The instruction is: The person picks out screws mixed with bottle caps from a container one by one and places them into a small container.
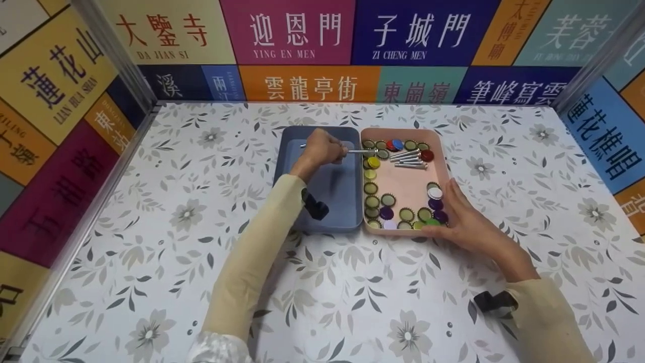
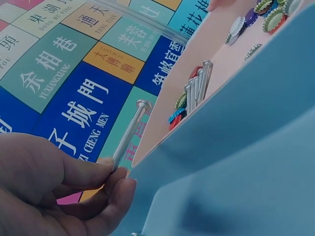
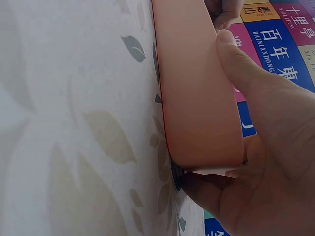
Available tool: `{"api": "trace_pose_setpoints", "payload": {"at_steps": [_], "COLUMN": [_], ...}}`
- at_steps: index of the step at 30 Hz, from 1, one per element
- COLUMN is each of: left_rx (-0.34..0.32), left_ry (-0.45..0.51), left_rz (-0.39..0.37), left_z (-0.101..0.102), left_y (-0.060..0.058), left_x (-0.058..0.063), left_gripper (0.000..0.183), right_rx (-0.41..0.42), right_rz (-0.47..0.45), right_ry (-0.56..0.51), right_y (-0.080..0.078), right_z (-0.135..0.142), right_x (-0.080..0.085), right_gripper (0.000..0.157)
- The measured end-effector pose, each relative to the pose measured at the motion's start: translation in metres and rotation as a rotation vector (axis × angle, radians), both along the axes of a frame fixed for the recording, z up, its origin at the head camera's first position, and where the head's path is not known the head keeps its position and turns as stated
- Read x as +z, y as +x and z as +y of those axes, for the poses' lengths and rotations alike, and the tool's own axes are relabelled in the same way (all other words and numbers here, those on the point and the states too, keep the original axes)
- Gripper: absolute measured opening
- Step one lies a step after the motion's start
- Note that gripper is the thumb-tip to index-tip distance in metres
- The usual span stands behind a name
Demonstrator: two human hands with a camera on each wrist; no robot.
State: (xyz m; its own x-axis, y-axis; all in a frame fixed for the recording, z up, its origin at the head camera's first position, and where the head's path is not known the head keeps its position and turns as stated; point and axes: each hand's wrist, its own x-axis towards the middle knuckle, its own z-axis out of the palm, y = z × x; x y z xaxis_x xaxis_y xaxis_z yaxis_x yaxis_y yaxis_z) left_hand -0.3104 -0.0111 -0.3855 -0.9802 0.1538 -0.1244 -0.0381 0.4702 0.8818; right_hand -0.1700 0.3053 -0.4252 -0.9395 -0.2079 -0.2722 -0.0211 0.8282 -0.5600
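Above the far part of the blue tray (image 1: 340,201), my left hand (image 1: 322,149) pinches a silver bolt (image 1: 362,151) between thumb and fingers. Its head points toward the pink tray (image 1: 400,189), as the bolt (image 2: 129,135) in the left wrist view also shows. My right hand (image 1: 468,224) holds the pink tray at its near right corner, thumb on the near side and fingers along the right side. Several bolts (image 1: 410,160) lie together in the pink tray's far part. Bottle caps (image 1: 371,188) of many colours line its edges.
Both trays stand side by side on a floral-patterned tabletop (image 1: 403,287). Panels with coloured sign lettering (image 1: 302,33) rise behind and at both sides. A small metal end (image 1: 303,146) shows left of the left hand, in the blue tray.
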Motion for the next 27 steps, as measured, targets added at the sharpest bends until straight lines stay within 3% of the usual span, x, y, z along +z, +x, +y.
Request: {"api": "trace_pose_setpoints", "payload": {"at_steps": [7,13,20,27], "left_rx": [0.011,0.051,0.076,0.102], "left_ry": [0.031,0.051,-0.03,-0.035], "left_rz": [-0.027,-0.04,-0.047,-0.07], "left_z": [-0.01,-0.016,-0.026,-0.036], "left_y": [0.0,-0.003,-0.004,-0.006], "left_x": [-0.003,-0.009,-0.011,-0.012], "left_gripper": [0.037,0.029,0.013,0.014], "right_rx": [0.01,0.029,0.016,0.016], "right_rz": [0.011,0.031,0.028,0.018], "right_ry": [-0.005,-0.016,-0.02,-0.012], "right_y": [0.001,0.001,0.0,0.0], "right_z": [0.002,0.003,0.003,0.002], "right_x": [0.0,-0.002,-0.002,-0.001], "right_gripper": [0.126,0.123,0.125,0.125]}}
